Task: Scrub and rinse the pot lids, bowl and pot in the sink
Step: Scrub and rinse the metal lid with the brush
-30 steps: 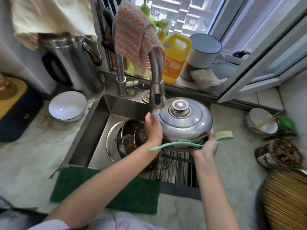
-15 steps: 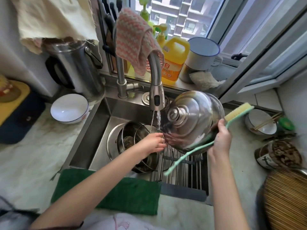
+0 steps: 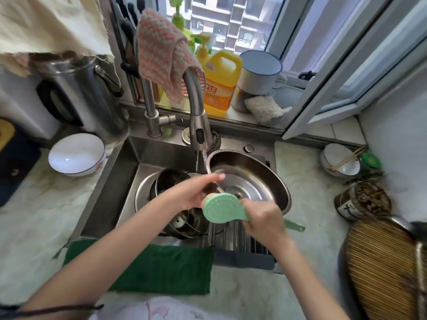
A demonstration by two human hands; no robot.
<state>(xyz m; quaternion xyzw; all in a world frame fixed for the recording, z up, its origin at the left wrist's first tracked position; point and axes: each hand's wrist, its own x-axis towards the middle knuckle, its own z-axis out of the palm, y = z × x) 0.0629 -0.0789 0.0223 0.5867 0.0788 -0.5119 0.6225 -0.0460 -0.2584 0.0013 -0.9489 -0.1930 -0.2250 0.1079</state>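
A steel pot lid (image 3: 254, 176) is turned inside up over the right part of the sink (image 3: 111, 181). My left hand (image 3: 196, 190) grips its near-left rim, right under the water running from the faucet (image 3: 198, 132). My right hand (image 3: 263, 218) holds a mint-green brush (image 3: 219, 209) by the handle. The brush head rests at the lid's near edge, its back facing me. A steel pot (image 3: 171, 181) sits in the sink on the left with more steel ware under and in front of it, partly hidden by my left arm.
A white bowl (image 3: 76, 153) and a steel kettle (image 3: 80, 93) stand on the left counter. A green cloth (image 3: 150, 266) drapes the front edge. Detergent bottle (image 3: 219, 84) and enamel mug (image 3: 261, 65) are on the sill. A bowl with chopsticks (image 3: 342, 160), a jar (image 3: 362, 199) and a bamboo mat (image 3: 381, 269) are at the right.
The lid has been flipped from dome side up to inside up. My left hand moved onto its rim under the running water. My right hand brought the brush from the lid's right side to its near edge.
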